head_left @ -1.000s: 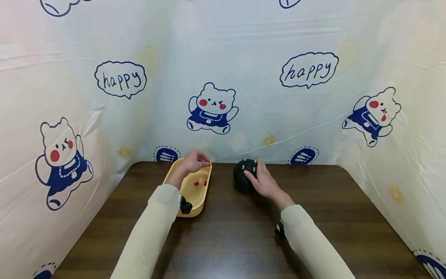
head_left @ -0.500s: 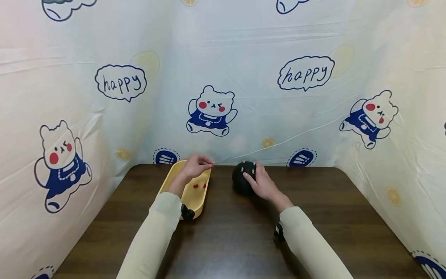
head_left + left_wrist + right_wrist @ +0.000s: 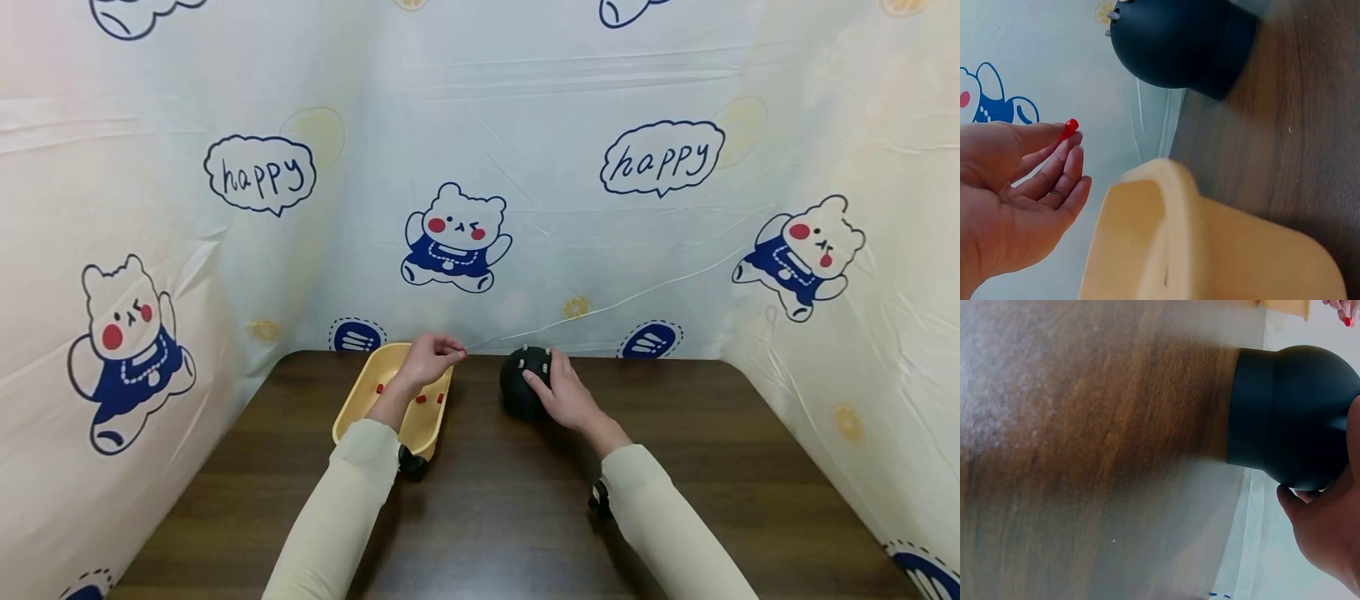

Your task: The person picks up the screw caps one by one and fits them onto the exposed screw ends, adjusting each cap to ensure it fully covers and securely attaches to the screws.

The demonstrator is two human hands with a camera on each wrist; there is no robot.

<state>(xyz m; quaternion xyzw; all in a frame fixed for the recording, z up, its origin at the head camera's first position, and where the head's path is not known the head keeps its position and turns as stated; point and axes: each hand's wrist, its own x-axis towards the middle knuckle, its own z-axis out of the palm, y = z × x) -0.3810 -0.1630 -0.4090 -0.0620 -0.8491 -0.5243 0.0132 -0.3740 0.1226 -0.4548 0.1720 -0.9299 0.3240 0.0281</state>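
Observation:
My left hand (image 3: 429,358) pinches a small red cap-like piece (image 3: 1070,129) between thumb and fingertips, just past the right rim of the yellow tray (image 3: 347,412). To the right, a black dome-shaped object (image 3: 517,388) stands on the table on a short round base. Several silver pegs (image 3: 1112,15) stick out of its top. My right hand (image 3: 573,398) grips the dome from the right side, thumb toward me and fingers round the far side. Inside the tray lie a few more red pieces (image 3: 421,399), partly hidden by my left forearm.
The dark wooden table (image 3: 495,508) extends to a pale printed curtain (image 3: 555,250) behind it and at both sides. A stretch of bare wood separates the tray from the dome. Black wrist cameras (image 3: 412,463) sit under both cuffs.
My left hand has moved a little right with the red piece, from over the tray to beyond its rim. Another red piece in the tray has come into sight. My right hand stays on the dome.

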